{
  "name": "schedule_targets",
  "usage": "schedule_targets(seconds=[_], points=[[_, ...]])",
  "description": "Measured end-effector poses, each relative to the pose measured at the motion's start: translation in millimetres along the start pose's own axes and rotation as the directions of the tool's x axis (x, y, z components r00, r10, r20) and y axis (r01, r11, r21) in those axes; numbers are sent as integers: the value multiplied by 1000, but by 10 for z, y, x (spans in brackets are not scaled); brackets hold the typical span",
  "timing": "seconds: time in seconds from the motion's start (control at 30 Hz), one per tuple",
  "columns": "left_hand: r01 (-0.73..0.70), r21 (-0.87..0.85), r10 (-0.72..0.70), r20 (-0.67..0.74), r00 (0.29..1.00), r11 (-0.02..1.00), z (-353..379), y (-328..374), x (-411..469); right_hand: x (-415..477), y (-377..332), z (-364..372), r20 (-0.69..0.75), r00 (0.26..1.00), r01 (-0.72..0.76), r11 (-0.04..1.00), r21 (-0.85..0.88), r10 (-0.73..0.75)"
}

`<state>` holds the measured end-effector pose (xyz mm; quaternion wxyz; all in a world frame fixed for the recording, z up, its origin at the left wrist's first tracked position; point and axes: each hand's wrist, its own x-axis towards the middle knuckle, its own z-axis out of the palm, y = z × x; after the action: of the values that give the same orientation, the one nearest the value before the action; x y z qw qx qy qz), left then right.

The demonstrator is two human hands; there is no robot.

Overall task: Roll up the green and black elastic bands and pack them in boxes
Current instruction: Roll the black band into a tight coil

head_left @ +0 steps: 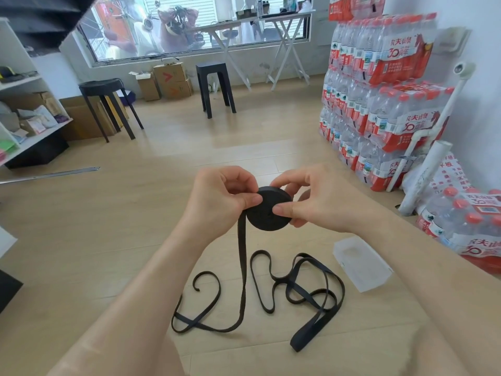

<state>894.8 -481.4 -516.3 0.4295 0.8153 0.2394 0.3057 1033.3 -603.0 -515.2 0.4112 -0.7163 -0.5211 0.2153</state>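
Stacked water packs (379, 104) to the right of the black band roll (268, 213) carry red labels reading "农夫山泉" and "30". The roll is held above the wooden floor (108, 240). The left hand (219, 202) pinches its edge with curled fingers, and the right hand (320, 204) grips its face and rim. Below the roll the loose band (271, 294) lies in loops, with a clear plastic box (362, 263) at the roll's lower right.

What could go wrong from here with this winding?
The loose band crosses itself in loops on the floor, so it may snag or knot as it feeds up. The left hand and right hand pinch the roll by fingertips only; a slip could let it unwind.
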Motion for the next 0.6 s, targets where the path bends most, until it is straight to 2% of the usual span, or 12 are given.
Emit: schedule_targets(seconds=[0.1,0.23,0.43,0.6], points=[[-28,-69,26,-24,999,997,22,-10,-9,2,15,-15,-65,998,20,1000,11,-19],[13,-213,-26,-55,998,977,-3,-45,25,19,59,-57,-167,985,-10,984,178,41],[71,-284,-91,-57,994,956,-4,-56,36,37,88,-19,-120,986,-58,917,394,114],[60,-327,-97,-98,990,943,-34,-57,41,56,64,66,-91,987,-72,874,481,131]])
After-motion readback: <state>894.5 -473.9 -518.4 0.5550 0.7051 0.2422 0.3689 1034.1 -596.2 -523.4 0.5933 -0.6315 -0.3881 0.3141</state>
